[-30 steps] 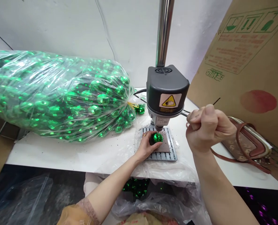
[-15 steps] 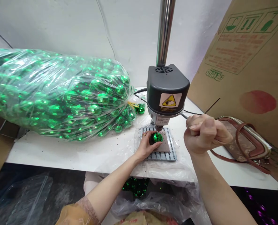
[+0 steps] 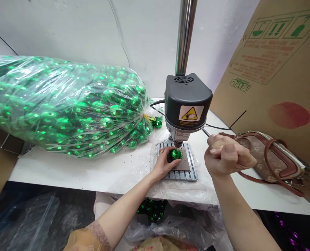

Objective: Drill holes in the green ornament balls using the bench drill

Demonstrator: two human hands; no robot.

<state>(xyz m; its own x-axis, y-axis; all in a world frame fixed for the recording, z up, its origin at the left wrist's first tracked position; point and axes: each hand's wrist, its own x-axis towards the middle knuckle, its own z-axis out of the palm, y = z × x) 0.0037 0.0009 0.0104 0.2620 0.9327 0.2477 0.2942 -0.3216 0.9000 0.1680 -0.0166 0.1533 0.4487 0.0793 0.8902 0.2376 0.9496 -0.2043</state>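
Observation:
A shiny green faceted ball [image 3: 176, 154] sits on a brown board [image 3: 184, 164] on the slotted metal base of a small drill press [image 3: 188, 99]. My left hand [image 3: 164, 164] grips the ball from the left, thumb in front and fingers behind. The drill's chuck is directly over the ball, and the bit reaches its top. To the right of the machine, my right hand [image 3: 226, 155] is closed in a fist around the end of the press's lever [image 3: 206, 132]; the grip itself is hidden by the fingers.
A large clear bag of green balls [image 3: 92, 108] lies on the left of the white table [image 3: 78, 174]. On the right are a brown-trimmed handbag [image 3: 277, 157] and a tall cardboard box [image 3: 270, 69]. More green balls [image 3: 152, 208] lie in plastic below the table edge.
My right hand has come down slightly on the lever. The left hand keeps its hold on the ball, and the whole view has shifted a little.

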